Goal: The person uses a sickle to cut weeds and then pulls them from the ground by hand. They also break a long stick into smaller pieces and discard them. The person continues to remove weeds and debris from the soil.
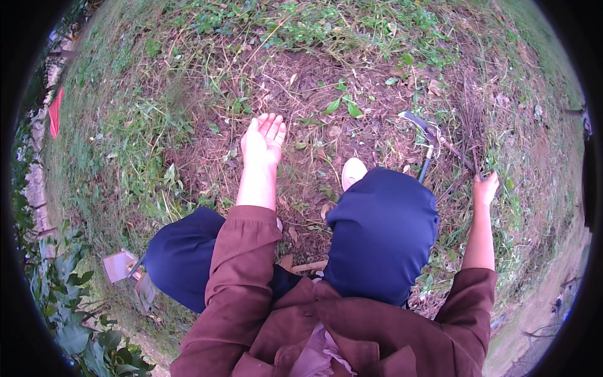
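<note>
My left hand [264,139] is held palm up over the bare, littered soil in front of me, holding nothing. Its fingers are extended and slightly curled. Out to the right, my right hand [485,187] is closed around the lower end of some thin dry stems [468,113], which reach away from me along the ground. Left of that hand lies a sickle [417,121] with a dark curved blade. Its dark handle [425,166] has a pale metal collar and passes out of sight behind my right knee. A brown stick [454,151] and pale strands cross near the blade's base.
My knees [384,231] are bent in dark blue trousers, with a pale shoe [353,173] ahead of the right one. Green weeds [301,23] grow beyond the soil. Pale box-like objects [120,266] stand behind my left knee. Leafy branches [75,301] and red material [55,113] are at far left.
</note>
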Demonstrator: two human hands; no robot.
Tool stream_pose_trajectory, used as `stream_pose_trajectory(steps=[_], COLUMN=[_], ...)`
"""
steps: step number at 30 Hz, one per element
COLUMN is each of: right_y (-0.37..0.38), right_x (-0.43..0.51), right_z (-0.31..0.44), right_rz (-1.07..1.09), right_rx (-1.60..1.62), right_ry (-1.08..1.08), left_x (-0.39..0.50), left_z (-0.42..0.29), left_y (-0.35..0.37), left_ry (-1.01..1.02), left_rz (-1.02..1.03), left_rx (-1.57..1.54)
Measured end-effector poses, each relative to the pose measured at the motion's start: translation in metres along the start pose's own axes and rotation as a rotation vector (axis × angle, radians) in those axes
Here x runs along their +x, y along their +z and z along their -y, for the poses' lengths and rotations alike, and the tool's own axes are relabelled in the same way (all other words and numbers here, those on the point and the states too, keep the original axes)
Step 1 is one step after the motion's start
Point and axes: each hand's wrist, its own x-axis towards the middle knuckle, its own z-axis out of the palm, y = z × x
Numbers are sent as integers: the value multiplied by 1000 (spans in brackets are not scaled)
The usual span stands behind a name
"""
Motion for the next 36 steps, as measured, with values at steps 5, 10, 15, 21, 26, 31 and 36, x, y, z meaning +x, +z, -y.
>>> stream_pose_trajectory(steps=[5,10,15,21,26,31,36], right_y=[-7,-32,-1,66,106,143,155], right_x=[7,7,-23,-64,-80,-87,-111], right_z=[130,256,327,330,339,369,379], right_rz=[256,446,706,787,600,540,746], right_rx=[165,214,165,-37,-36,139,299], right_ry=[-272,-671,-894,-1177,-1426,-1691,-1652], left_x=[-29,-74,-105,-70,-3,38,69], left_z=[-40,-115,-157,-128,-128,-104,-82], left_y=[38,112,130,55,28,7,-18], left_ry=[-69,182,712,421,386,197,85], left_rz=[40,431,745,606,513,572,546], left_rx=[-111,59,888,1484,1813,1658,1682])
